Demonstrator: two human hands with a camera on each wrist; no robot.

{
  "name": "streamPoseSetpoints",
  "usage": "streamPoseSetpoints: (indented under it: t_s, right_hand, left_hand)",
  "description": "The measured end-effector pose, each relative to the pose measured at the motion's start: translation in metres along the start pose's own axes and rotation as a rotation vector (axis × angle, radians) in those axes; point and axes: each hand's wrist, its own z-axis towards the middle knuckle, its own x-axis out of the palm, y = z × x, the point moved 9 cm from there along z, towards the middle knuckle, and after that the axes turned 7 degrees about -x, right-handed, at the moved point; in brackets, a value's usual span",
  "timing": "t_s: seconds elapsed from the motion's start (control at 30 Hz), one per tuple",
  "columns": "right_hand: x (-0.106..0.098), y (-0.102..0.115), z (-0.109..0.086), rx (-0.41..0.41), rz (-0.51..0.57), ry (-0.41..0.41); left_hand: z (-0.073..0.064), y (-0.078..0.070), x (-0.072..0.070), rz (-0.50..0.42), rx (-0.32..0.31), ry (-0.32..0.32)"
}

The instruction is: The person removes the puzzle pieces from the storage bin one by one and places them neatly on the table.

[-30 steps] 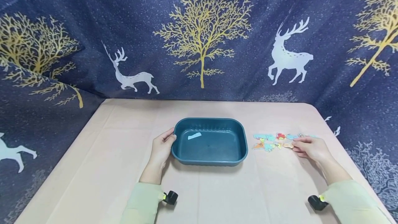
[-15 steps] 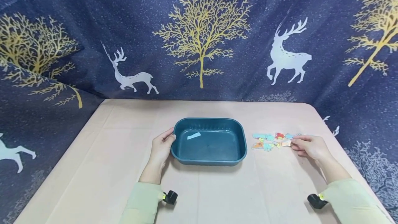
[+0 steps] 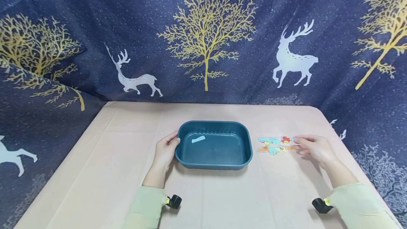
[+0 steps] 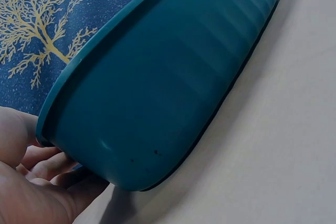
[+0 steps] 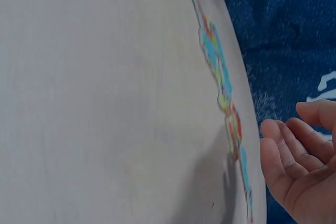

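My left hand (image 3: 164, 150) grips the left end of a dark teal plastic tub (image 3: 219, 165), with the thumb at its rim and the fingers against the outer wall. In the left wrist view, that hand (image 4: 39, 177) shows at the tub's (image 4: 157, 77) near corner. Flat, colourful cut-out pieces (image 3: 274, 140) in blue, red, yellow and orange lie in two rows right of the tub. My right hand (image 3: 316, 147) hovers at their right end, covering some in the head view. The right wrist view shows this hand (image 5: 307, 166) with loosely bent fingers, thumb apart, nothing between them.
A pale pinkish cloth covers the table (image 3: 127, 172). Inside the tub lies a small light-blue strip (image 3: 198, 139). Behind the table hangs a dark blue curtain (image 3: 235, 63) with deer and trees. A black wrist camera (image 3: 174, 201) sits by the left sleeve.
My right hand has shifted a little left and up over the cut-out pieces. A piece near its fingertips looked pale and now shows orange. The left hand and tub stay put.
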Motion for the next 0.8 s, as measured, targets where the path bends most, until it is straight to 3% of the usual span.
streamPoseSetpoints:
  t_s: [0.2,0.57,0.8]
  right_hand:
    - [0.019,0.026,-0.003,-0.091,0.009,0.028]
    - [0.053,0.053,-0.001,-0.100,-0.036,0.112]
    - [0.078,0.069,0.002,-0.142,-0.007,0.162]
  left_hand:
    - [0.000,0.000,0.000,-0.002,-0.001,-0.001]
    - [0.000,0.000,-0.001,-0.004,-0.012,0.005]
    - [0.000,0.002,-0.001,-0.009,-0.020,0.004]
